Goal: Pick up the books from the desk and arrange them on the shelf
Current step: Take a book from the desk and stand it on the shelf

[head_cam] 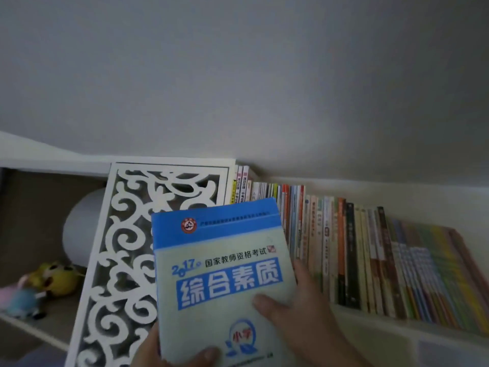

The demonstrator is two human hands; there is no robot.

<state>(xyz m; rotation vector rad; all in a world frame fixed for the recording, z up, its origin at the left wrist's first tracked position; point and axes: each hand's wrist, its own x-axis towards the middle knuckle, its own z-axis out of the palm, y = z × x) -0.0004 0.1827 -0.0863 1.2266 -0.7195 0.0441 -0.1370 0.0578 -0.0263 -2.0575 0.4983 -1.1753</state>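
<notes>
Overhead, plain grey wall [238, 75] fills upper frame. White shelf [370, 186] runs along right, holding row of upright books [357, 255]. White carved panel [127, 247] left of centre; plush toys [39, 287] lower left. Blue-and-white book [222, 271] at lower centre, both thumbs curled over cover: left hand [169, 353], right hand [296, 313].

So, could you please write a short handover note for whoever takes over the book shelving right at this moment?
Left hand: grips the lower left corner of the blue-and-white book, thumb on the cover.
Right hand: grips the book's right edge, thumb on the cover.
The book is held up in front of the shelf, between the white carved panel and the row of standing books.
Done: many books already stand on the shelf.
Left: slot this book into the row. The desk is out of view, so I cannot tell how many remain.
</notes>
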